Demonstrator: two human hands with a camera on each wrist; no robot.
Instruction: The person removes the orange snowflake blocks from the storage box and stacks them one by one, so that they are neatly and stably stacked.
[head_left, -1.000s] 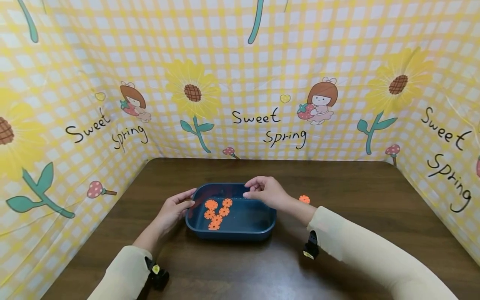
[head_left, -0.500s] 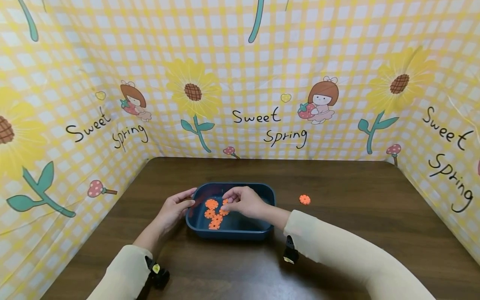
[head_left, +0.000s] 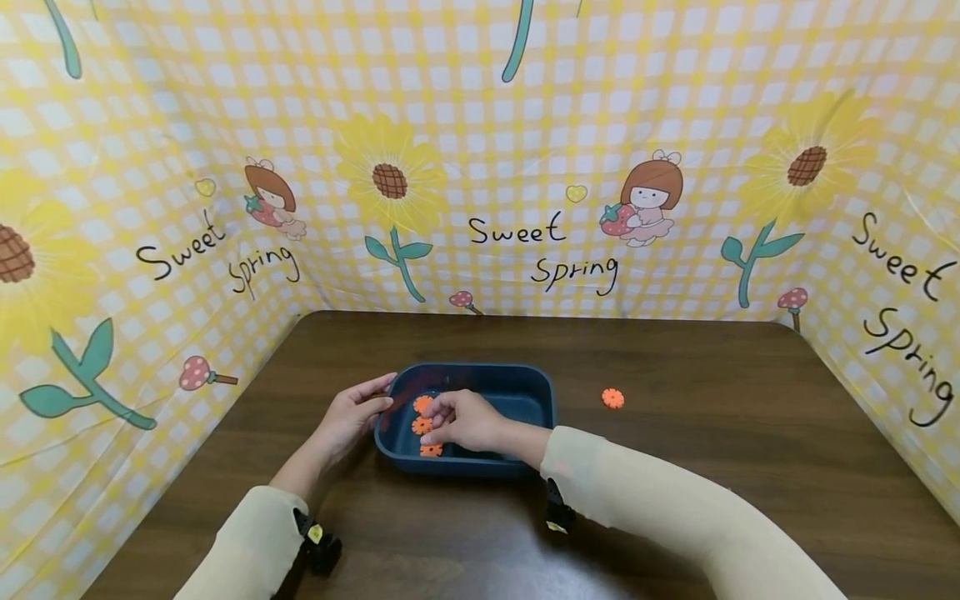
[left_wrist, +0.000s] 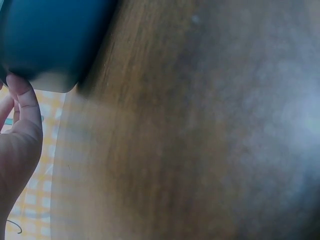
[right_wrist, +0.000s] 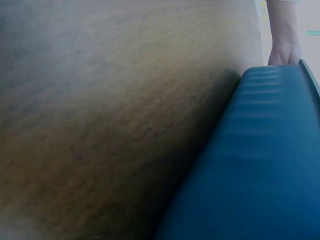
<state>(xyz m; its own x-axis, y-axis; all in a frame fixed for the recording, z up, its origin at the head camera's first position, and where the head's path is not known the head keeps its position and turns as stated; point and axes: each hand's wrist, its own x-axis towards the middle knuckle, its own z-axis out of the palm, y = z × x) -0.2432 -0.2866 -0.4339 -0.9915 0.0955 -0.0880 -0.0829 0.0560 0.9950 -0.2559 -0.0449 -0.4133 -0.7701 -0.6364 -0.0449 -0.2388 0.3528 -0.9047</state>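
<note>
A dark blue rectangular tub point(head_left: 525, 379) stands on the wooden table. My left hand point(head_left: 347, 425) grips its left end, thumb at the rim and fingers along the outside; in the left wrist view, the thumb point(left_wrist: 20, 87) meets the tub's side. Inside lie orange notched plastic discs, one near the back point(head_left: 423, 403) and another at the front wall point(head_left: 431, 450). My right hand point(head_left: 468, 421) reaches over the discs from the right and hides several of them. Its thumb and index fingertip stand apart with a disc point(head_left: 422, 425) just beyond them.
One more orange disc point(head_left: 612, 397) lies on the table to the right of the tub. Yellow checked cloth point(head_left: 495, 167) surrounds the table at the back and both sides. The tub's long side wall point(right_wrist: 250, 160) fills much of the right wrist view.
My right hand has moved left and slightly down, from the tub's right back part to over the discs. My left hand stays at the tub's left end. The tub has not moved.
</note>
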